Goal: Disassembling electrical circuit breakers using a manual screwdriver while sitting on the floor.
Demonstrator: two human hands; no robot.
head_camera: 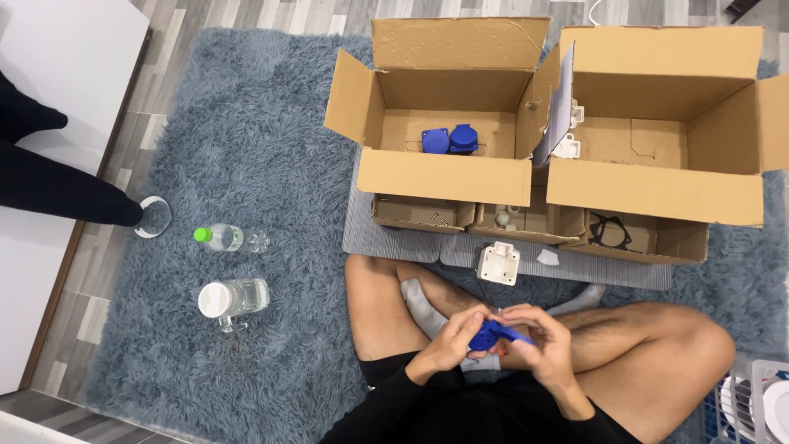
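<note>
Blue plastic part [496,334], low centre of the frame, is pinched by left hand [449,341] and right hand [544,345]; slipping fingers could drop it into the shaggy rug [246,148].

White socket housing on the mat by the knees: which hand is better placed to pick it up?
Probably the left hand: the white socket housing lies slightly nearer it. Both hands grip the blue part, though, and the right hand wraps more of it, so the left frees more easily.

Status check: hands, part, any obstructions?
Left hand and right hand both grip the blue part over the lap. White socket housing lies ahead, apart. Nothing in the way.
</note>
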